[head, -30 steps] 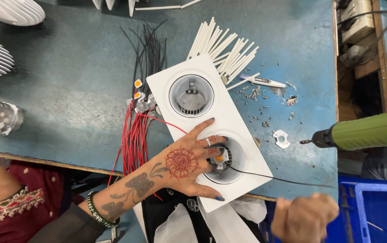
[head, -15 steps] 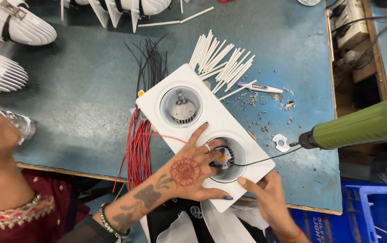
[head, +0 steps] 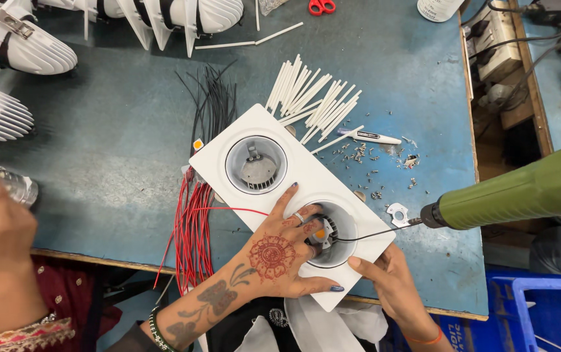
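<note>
We are pressing our left hand (head: 280,254), fingers spread, on the white twin housing (head: 293,195); right hand (head: 391,280) gripping its four-o'clock edge — the ten-o'clock socket (head: 256,164) sitting unwired.

Two hands steady a white twin-lamp housing (head: 293,195) on the blue tabletop (head: 98,143) while a green power screwdriver (head: 522,192) reaches in.

The left hand (head: 277,257) lies flat on the housing, fingers at the near round socket (head: 329,234); the right hand (head: 391,280) takes hold of the housing's near corner, just right of that grip; the screwdriver's thin bit (head: 375,231) points into the socket between them; red wires (head: 192,228) and black wires (head: 212,111) lie left of the grip, white sticks (head: 313,98) and loose screws (head: 365,156) beyond it; another person's hand (head: 0,228) shows far left.
</note>
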